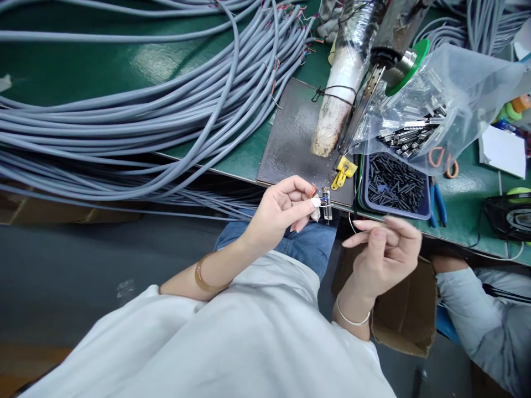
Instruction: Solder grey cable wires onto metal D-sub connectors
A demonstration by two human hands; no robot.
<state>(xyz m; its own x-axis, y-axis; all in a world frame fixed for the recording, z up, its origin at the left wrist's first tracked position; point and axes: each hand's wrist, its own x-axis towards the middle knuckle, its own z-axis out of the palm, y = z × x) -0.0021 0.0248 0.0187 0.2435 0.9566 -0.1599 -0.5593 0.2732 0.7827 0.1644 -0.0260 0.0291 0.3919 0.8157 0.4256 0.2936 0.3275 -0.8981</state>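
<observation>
My left hand (280,207) is closed, its thumb and fingers pinching a small metal multi-pin connector (327,205) with thin coloured wires (313,190) at its near side. The pinch is just off the table edge, above my lap. To the right, my right hand (385,249) hovers apart from the connector, slightly blurred. Two of its fingers stretch left and stand apart, while the others curl. A thin pale wire (350,222) runs close to those fingertips; whether they touch it I cannot tell. Beyond the connector, a yellow clip (344,172) lies on the dark mat (286,146).
Grey cables (166,130) heap across the green table. A soldering iron (365,105) slants beside a wrapped pole (336,105). Right are a tray of black tubes (396,182), a bag of connectors (415,132), blue-handled pliers (437,204), and a co-worker's sleeve (477,315).
</observation>
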